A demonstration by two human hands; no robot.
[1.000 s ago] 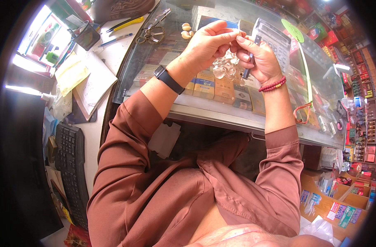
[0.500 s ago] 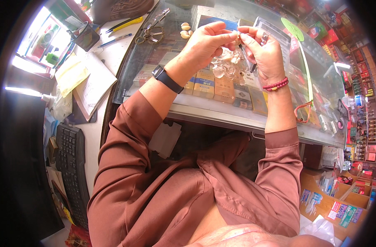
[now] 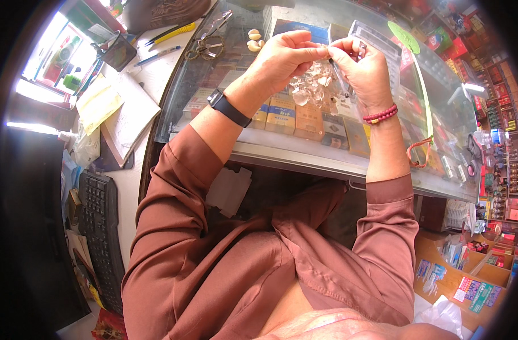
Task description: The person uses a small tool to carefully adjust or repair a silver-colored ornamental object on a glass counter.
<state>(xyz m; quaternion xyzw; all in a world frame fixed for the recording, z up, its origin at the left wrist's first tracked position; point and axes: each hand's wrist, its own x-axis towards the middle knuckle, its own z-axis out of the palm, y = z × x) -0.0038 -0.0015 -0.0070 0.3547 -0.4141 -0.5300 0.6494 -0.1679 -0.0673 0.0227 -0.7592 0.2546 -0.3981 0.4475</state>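
1. Head view, hands: both hands are raised over the far middle of the glass counter. The left hand and right hand meet fingertip to fingertip. Each has thumb and forefinger pinched nearly closed on a small pale piece, and the other fingers are curled in. A thin dark sliver runs down from the right hand's grip. Whether it is a blade I cannot tell.

2. Head view, below the hands: a heap of papery skins lies on the glass just near of the fingertips. Three pale cloves sit apart on the counter to the far left, near a pair of scissors.

3. Head view, surroundings: a clear plastic box stands just beyond the right hand. A notebook and a keyboard lie well to the left.

4. Judgement: the step in hand looks like stripping skin from the pinched piece. It is mid-peel, since the piece is still gripped from both sides.

5. Judgement: the next move calls for a steady hold by one hand while the other pulls the skin off over the heap.
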